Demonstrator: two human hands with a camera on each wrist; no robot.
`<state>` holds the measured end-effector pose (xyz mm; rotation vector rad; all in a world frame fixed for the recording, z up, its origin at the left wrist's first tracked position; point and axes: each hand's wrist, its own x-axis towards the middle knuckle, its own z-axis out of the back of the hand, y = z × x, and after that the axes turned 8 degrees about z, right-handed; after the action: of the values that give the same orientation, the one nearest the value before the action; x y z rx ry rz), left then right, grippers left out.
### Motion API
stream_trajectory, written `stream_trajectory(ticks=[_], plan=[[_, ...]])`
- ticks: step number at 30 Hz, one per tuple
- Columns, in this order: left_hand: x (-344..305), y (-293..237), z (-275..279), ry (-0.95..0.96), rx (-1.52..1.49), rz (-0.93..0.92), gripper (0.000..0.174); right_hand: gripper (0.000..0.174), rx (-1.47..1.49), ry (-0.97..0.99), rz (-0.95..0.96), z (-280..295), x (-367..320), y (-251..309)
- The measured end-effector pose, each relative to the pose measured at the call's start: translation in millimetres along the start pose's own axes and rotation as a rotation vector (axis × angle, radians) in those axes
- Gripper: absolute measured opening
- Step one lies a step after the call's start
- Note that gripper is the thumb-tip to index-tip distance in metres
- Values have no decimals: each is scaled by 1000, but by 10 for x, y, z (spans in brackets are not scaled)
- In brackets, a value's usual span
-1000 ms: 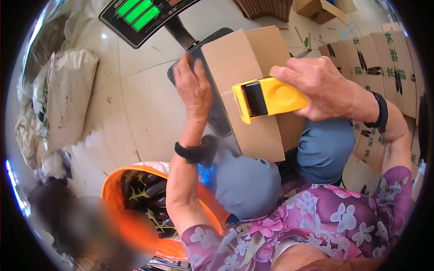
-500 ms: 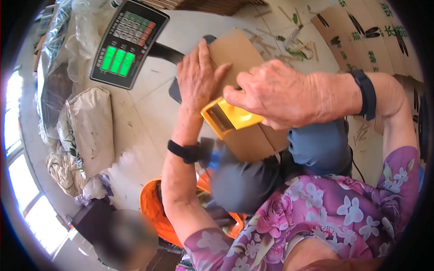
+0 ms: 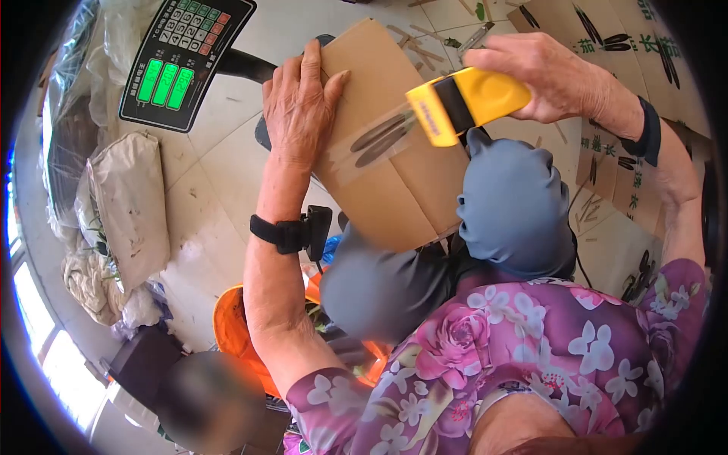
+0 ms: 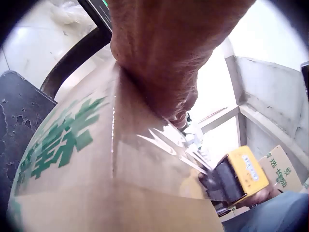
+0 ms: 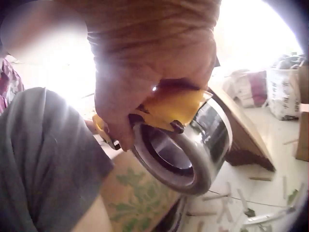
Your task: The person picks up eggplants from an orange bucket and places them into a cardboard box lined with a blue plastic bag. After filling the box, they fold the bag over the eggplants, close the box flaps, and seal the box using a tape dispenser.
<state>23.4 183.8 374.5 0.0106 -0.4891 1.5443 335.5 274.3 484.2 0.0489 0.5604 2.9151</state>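
A cardboard box (image 3: 371, 182) stands on the dark platform of a scale, its top flaps folded flat together. My left hand (image 3: 303, 110) lies on the box's far left edge, fingers spread and nearly straight. In my right hand (image 3: 546, 72) is a yellow tape dispenser (image 3: 489, 95), gripped round its handle over the right part of the box. A strip of clear tape (image 4: 154, 164) runs from the box side across the top to the dispenser, glinting in the left wrist view. The tape roll (image 5: 169, 159) hangs below the right hand in the right wrist view.
The scale's display (image 3: 186, 61) with green-lit digits stands at the upper left. Flattened printed cartons (image 3: 622, 167) lie to the right. A whitish sack (image 3: 129, 208) slumps at left, and an orange basket (image 3: 235, 326) is by the left knee. Scraps litter the floor behind the box.
The left hand has come down onto the box edge. The right hand has swung the dispenser left to the box, then back right, with tape now stretched across the top.
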Motion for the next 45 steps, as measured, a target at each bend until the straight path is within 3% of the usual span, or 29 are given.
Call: stream_trajectory(ticks=[6,8,9,11,12,13,15,19,21,24,25,26,28,29,30,32,33,36,37,38,40,42,44,45], plan=[[-42,-11,68,70,-71,74,56,58,66,-27,-94,-296,-519,-479],[-233,42,60,-188,-429,251,54,58,54,-17,-78,-450,-474,-532],[-396,37,72,-165,-576,513,53,59,72,-19,-76,-583,-434,-540],[-868,301,-115,223,-1256,974,62,58,125,-28,-88,-858,-392,-561],[-1062,251,-278,252,-1292,1162,62,58,125,-28,-84,-911,-370,-585],[-1384,250,-469,320,-1319,1188,61,56,112,-32,-82,-956,-354,-594],[-1408,76,-322,446,-1400,1200,58,50,116,-92,-57,-873,-363,-470],[-1177,-9,-367,402,-1659,1218,54,48,71,-125,-63,-704,-374,-338],[-1129,53,-521,497,-1899,1117,50,49,58,-109,-84,-495,-337,-201],[-996,-75,-574,478,-1915,1240,47,51,-4,-104,-122,-104,-128,7],[-1120,-45,-823,372,-1851,1337,44,50,-39,-52,-129,9,-23,59],[-1298,202,-1046,478,-1791,1188,43,49,-74,-5,-141,44,97,135],[-1185,241,-824,390,-1605,1503,43,50,-74,-11,-112,32,373,291],[-1350,436,-963,316,-1781,1344,49,48,-67,17,-119,-5,491,366],[-1194,415,-708,243,-1744,1459,60,47,-57,41,-120,-32,630,427],[-1313,691,-514,262,-1603,1163,68,49,-44,111,-96,-62,998,587],[-1169,478,-236,218,-1500,1073,71,50,-42,195,-88,-81,1147,668],[-1147,335,79,267,-1204,1011,64,48,2,61,35,-356,1484,806],[-1111,350,95,315,-1020,1048,54,46,21,167,25,-380,1600,848],[-1136,384,37,310,-1017,1050,54,46,20,166,30,-373,1608,857],[-1265,489,-121,185,-449,555,47,43,-47,200,2,-361,1646,880],[-1214,477,-144,158,-517,594,49,45,-60,205,-10,-333,1590,836],[-1156,431,-270,86,-591,788,56,49,-75,179,54,-366,1494,680],[-1095,414,-188,199,-794,991,61,49,-78,187,59,-331,1394,638]])
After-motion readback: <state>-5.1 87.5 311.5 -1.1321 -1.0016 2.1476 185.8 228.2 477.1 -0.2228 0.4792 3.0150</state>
